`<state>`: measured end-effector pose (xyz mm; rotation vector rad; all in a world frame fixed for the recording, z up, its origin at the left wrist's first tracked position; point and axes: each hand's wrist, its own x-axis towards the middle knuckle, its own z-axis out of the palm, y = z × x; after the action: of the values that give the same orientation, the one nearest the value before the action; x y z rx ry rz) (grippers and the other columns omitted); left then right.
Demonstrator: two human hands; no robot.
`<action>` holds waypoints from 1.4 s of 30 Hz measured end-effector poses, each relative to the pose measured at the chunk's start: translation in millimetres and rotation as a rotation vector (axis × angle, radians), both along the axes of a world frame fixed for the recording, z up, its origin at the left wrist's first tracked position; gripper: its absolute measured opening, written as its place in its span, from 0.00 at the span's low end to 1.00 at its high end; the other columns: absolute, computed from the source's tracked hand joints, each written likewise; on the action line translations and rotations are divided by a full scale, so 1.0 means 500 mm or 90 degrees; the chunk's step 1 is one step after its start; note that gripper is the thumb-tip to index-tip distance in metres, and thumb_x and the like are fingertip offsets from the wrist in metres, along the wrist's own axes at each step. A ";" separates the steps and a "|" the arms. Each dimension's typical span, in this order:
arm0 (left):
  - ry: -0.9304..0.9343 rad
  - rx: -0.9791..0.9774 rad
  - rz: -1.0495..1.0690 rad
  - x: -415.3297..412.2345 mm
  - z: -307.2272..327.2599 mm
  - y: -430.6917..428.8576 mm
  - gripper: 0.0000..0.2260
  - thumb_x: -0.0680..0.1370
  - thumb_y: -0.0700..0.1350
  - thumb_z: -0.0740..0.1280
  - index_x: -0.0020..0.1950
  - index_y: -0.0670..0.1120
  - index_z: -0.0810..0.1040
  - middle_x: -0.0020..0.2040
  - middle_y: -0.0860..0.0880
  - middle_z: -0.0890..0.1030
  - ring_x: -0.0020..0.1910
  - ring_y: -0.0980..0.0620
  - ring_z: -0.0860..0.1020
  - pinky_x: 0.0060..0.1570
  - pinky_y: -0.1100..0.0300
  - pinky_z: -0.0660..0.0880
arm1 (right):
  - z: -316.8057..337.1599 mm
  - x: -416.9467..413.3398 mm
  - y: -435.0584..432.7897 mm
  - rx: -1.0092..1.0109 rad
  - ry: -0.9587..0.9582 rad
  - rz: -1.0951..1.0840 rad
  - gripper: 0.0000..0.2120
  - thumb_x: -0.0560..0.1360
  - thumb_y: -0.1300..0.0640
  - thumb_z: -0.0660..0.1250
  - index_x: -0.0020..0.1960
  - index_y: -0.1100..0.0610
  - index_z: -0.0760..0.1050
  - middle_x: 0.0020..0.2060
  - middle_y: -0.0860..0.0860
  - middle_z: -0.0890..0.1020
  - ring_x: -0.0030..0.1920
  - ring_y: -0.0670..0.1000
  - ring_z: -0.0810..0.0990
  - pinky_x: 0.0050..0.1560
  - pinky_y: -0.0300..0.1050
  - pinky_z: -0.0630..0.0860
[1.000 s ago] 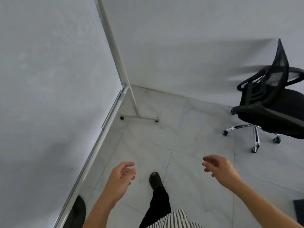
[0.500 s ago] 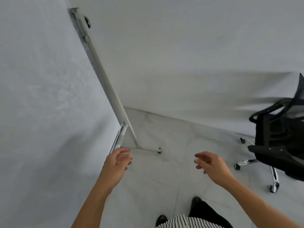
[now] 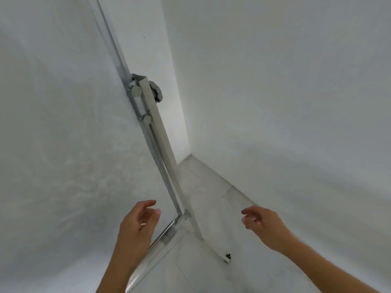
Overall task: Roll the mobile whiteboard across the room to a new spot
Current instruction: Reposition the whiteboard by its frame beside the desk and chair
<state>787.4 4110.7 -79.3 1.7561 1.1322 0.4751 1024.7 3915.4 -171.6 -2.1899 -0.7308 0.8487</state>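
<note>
Mobile whiteboard [image 3: 63, 144]: upright, filling left. Left hand [image 3: 138, 227]: loosely spread, empty, just beside frame edge. Right hand [image 3: 262, 225]: fingers loosely curled, empty, well apart above tile floor [image 3: 211, 208].

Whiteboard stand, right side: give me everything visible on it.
The whiteboard stand shows a pale square-section upright post, metal by the look, leaning in this wide-angle view beside the board's silvery frame. Two round knobs and a grey bracket near its top join it to the board. Its foot bar runs along the tiled floor to a small dark caster. Neither the left hand nor the right hand touches it.
</note>
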 end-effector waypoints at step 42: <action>0.028 0.368 0.335 0.269 0.181 -0.220 0.07 0.77 0.46 0.66 0.52 0.44 0.75 0.41 0.52 0.80 0.38 0.56 0.78 0.42 0.64 0.78 | 0.109 0.063 0.234 0.134 -0.134 0.661 0.22 0.72 0.49 0.71 0.60 0.56 0.68 0.50 0.52 0.82 0.48 0.54 0.82 0.48 0.46 0.78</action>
<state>921.7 4000.5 11.4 1.9365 1.6077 1.1811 1056.2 4032.2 -117.1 -1.6380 -2.0347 0.9378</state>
